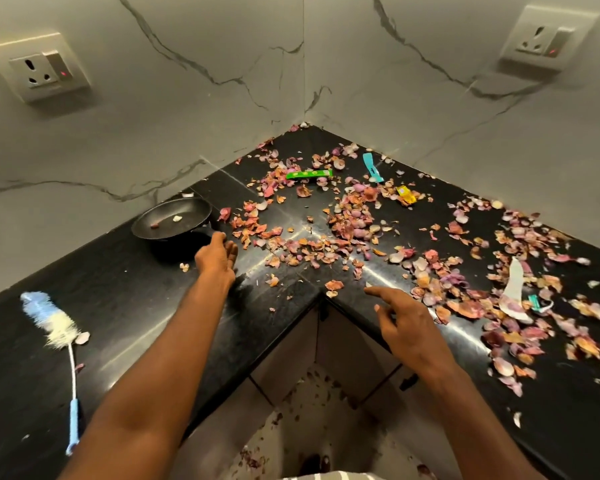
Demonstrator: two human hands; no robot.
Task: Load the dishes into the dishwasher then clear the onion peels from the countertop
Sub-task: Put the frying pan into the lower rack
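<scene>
Left hand [219, 252], fingers straight and empty, lies just right of the pan [172, 219] near the countertop's [118, 306] back edge; right hand [400, 318], fingers spread, hovers at the inner corner beside the peels [326, 237]

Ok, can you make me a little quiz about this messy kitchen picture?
1. True or false: the left hand is holding the bottle brush.
2. Which thing lies nearest the wall corner: A) the green wrapper, B) the black pan, C) the bottle brush?
3. Fill in: the onion peels are scattered over the black ____.

Key
1. False. The left hand reaches towards the pan, fingers straight; the brush lies alone far to the left.
2. A. The green wrapper sits among the peels closest to the corner.
3. Countertop. The right hand hovers open over its edge, holding nothing.
</scene>
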